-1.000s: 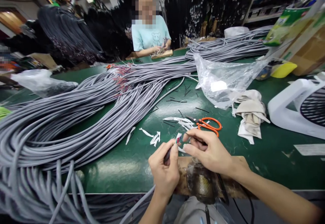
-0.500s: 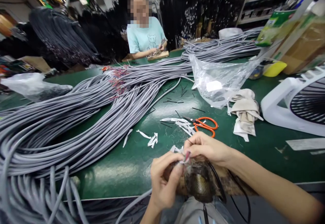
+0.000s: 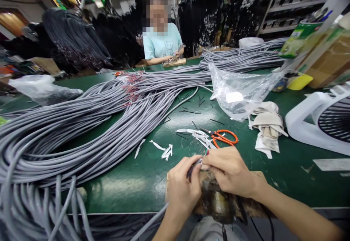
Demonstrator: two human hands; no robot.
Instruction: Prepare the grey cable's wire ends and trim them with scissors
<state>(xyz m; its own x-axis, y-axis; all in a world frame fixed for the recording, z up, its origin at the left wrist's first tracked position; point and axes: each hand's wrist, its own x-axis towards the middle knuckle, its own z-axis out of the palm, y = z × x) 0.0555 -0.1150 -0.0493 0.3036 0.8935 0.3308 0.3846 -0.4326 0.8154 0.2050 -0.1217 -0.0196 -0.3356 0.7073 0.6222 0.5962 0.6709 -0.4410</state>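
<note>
My left hand is closed around the end of a grey cable, whose length runs down past my wrist. Against it, my right hand pinches at the cable tip, where thin coloured wires poke out above the fingers. Most of that tip is hidden by my fingertips. Just beneath both hands sits a dark, worn metal device on a wooden board. Orange-handled scissors lie beyond my right hand, beside torn white strips.
A large bundle of grey cables covers the left of the green table. To the right are a clear plastic bag, a crumpled cloth and a white fan. A co-worker sits across the table.
My right hand has rolled over and closed in on the cable tip, now covering more of the wires. My left hand keeps its hold. The view has shifted slightly.
</note>
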